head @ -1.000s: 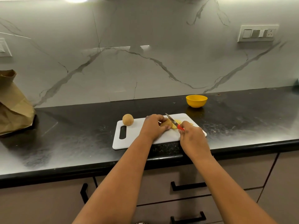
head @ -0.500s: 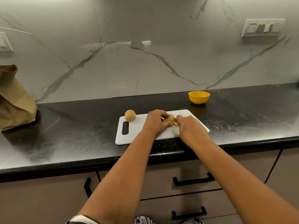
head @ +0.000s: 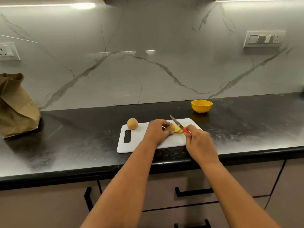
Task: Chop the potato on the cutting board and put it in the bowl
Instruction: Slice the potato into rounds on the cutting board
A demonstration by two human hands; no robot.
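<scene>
Wall socket: a white socket plate [head: 7, 51] is set into the grey-veined marble backsplash [head: 148, 63] at the far left; no writing on it can be read.
Paper bag: a crumpled brown paper bag [head: 15, 106] stands on the left end of the counter, against the backsplash; no print or label shows on it.
Counter: a black polished stone counter [head: 74, 142] carries everything, with brown cabinet fronts and black bar handles [head: 194, 191] below it.
Cutting board: a white rectangular plastic cutting board [head: 139, 140] with a slot handle at its left end lies near the counter's front edge.
Whole potato: a round, unpeeled tan potato [head: 132, 123] sits on the board's far left corner, apart from both hands.
Left hand: the left hand [head: 156, 131] is curled over the potato being cut, fingers and thumb holding it down on the board.
Potato being cut: a tan half-cut potato [head: 170, 127] lies at the board's middle, with pale yellow slices [head: 178, 130] just beside it on its right.
Knife: a small steel-bladed knife with a red handle [head: 179, 125] is tilted, tip pointing away and up; the blade seems to touch the slices, though the contact is hard to make out.
Right hand: the right hand [head: 199, 143] is wrapped around the red handle.
Bowl: a small yellow plastic bowl [head: 201, 106] stands on the counter behind the board's right end, not touching it; its inside is not visible.
Switch panel: a white switch panel [head: 264, 39] with a socket sits on the backsplash at upper right, with no legible markings.
</scene>
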